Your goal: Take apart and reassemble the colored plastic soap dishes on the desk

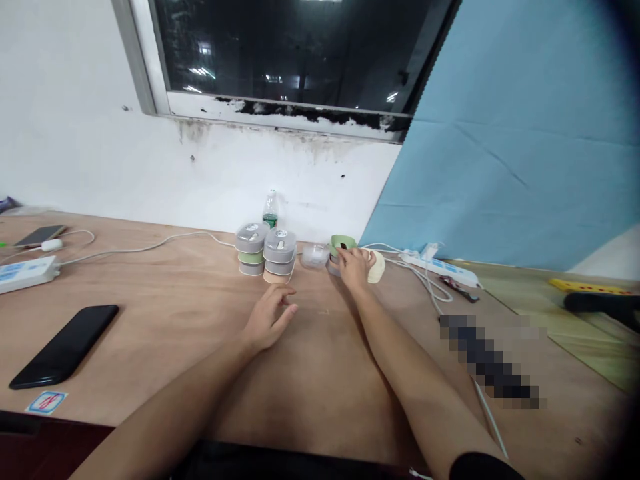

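While the left hand hovers loosely curled and empty over a plywood desk, the right hand grips a green-rimmed round container at centre frame, just beside stacked grey-lidded tubs.

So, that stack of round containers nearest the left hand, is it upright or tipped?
Upright: the stack of round containers sits level on the wooden table, grey lid up.

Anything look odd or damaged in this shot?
Two things stand out. A pixelated patch covers something on the right of the table, so it can't be identified. The window sill has a band of black, flaking damage, with dark stains running down the wall below it.
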`<action>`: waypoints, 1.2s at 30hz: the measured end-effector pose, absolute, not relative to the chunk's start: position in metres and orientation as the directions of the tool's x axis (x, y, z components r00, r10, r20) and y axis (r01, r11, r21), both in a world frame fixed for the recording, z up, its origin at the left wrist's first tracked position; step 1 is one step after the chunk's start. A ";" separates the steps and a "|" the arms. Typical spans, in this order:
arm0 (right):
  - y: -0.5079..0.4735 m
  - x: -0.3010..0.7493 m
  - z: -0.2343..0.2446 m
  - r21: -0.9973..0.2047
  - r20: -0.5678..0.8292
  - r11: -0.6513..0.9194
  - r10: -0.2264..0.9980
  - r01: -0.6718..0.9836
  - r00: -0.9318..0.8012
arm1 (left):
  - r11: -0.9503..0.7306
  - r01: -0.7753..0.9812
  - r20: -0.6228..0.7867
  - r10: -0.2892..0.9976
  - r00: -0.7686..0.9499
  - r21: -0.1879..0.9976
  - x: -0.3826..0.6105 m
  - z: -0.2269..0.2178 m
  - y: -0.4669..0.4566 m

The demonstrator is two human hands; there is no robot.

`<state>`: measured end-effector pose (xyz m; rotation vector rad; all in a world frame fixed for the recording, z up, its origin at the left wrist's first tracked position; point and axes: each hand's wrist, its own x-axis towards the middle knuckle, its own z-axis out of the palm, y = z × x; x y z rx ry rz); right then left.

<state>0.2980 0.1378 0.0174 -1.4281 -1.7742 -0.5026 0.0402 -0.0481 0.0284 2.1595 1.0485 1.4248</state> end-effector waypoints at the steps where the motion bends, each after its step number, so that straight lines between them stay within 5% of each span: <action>1: 0.137 0.297 0.019 -0.159 0.779 0.294 0.624 0.943 -0.063 | -0.663 0.395 0.633 0.741 0.224 0.636 0.040 0.029 -0.048; 14: 0.120 0.279 0.029 -0.121 0.756 0.294 0.646 0.948 -0.104 | -0.637 0.440 0.610 0.760 0.223 0.633 0.042 0.029 -0.049; 21: 0.084 0.217 0.037 -0.149 0.818 0.627 0.512 0.764 -0.261 | -0.631 0.464 0.639 0.751 0.164 0.622 0.038 0.025 -0.038; 29: 0.080 0.149 0.043 -0.445 0.679 0.593 0.712 0.671 -0.180 | -0.560 0.465 0.591 0.801 0.096 0.685 0.033 0.018 -0.028; 36: 0.079 0.161 0.026 -0.420 0.787 0.698 0.598 0.579 -0.150 | -0.536 0.426 0.549 0.829 0.104 0.729 0.034 0.015 -0.026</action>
